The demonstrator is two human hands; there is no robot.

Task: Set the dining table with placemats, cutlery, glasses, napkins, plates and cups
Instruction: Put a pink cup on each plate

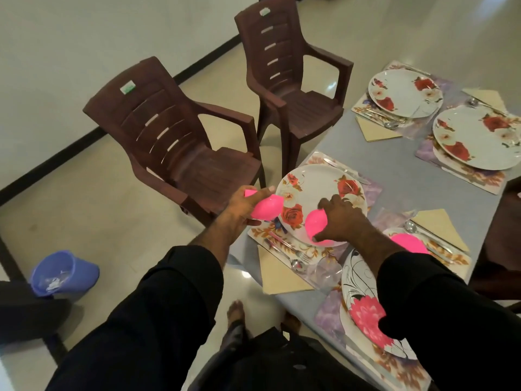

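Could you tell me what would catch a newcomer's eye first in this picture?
Two bright pink cups stand out: the left hand grips one at the table's edge, the right hand holds another over a rose plate. Beyond the table stand two brown chairs.

Head camera looks steeply down, close over the table point(408, 176) corner.

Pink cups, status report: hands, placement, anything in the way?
Left hand grips pink cup. Right hand grips second pink cup over rose plate. Third pink cup behind right forearm.
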